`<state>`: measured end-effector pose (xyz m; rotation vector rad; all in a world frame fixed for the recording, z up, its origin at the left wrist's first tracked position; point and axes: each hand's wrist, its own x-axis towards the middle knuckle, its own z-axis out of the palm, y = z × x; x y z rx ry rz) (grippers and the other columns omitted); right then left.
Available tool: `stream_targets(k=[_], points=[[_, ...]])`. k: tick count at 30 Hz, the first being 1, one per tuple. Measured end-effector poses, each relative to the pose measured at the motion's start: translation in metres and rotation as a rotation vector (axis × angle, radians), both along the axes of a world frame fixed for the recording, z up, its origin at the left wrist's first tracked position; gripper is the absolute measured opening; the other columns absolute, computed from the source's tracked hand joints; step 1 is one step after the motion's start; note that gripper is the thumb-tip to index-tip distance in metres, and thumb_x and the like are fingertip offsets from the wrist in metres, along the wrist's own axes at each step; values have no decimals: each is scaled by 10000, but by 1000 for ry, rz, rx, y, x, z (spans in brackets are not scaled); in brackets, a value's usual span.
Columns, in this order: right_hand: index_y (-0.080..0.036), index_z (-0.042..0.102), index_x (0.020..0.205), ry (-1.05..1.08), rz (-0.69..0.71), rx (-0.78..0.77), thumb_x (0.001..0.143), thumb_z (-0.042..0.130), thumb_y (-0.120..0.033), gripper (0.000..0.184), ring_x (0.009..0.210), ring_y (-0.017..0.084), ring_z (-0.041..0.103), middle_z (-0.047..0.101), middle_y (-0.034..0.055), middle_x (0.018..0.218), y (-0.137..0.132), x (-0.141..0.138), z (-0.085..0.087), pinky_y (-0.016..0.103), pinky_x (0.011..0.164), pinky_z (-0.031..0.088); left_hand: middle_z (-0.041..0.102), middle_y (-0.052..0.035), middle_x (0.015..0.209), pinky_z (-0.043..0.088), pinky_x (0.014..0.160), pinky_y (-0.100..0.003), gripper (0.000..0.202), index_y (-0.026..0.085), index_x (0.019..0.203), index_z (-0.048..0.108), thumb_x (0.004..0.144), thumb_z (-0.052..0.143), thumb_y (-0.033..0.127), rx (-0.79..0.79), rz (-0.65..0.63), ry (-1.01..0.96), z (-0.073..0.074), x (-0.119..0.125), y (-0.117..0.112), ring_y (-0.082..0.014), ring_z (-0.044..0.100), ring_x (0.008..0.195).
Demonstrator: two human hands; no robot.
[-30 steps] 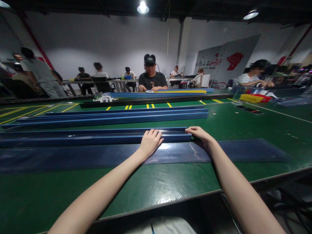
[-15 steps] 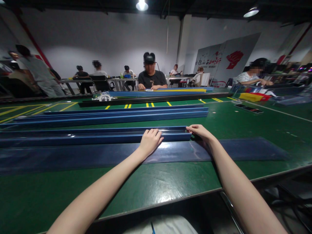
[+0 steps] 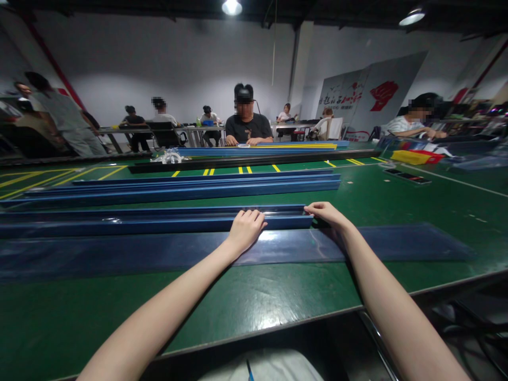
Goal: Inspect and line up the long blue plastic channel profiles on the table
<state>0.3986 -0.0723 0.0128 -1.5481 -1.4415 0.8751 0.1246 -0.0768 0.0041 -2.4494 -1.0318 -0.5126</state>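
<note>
A long blue channel-shaped strip lies across the green table in front of me. My left hand rests on its near wall close to the right end, fingers curled over the top edge. My right hand sits at the strip's right end, fingertips pressed against the end of it. Under my wrists lies a long flat dark blue sheet, nearer to me than the strip.
More long blue strips lie side by side farther back, then a black one. A seated person faces me across the table; another sits at the far right by yellow and red items. Other people work behind.
Both hands stay on the strip's right end; the view has shifted only slightly.
</note>
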Motion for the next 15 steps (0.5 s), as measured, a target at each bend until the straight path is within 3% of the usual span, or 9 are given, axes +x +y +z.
stream_targets(k=[7,15], points=[[-156,579,533,-34,13,-8,491,707,-559,425,501,92,412,480,-13,499,3,3,-2,257,511,306,607,-60,865,331,690,-313,241,160,940,552,925,352,294,5,-3,12,-1,0,0,-186,540,800],[-152,591,560,-30,17,5,471,701,-585,456,517,92,438,506,-11,526,4,4,-3,256,536,345,605,-47,832,311,665,-308,187,161,911,546,908,411,291,31,-12,-6,-3,1,2,-181,542,771]])
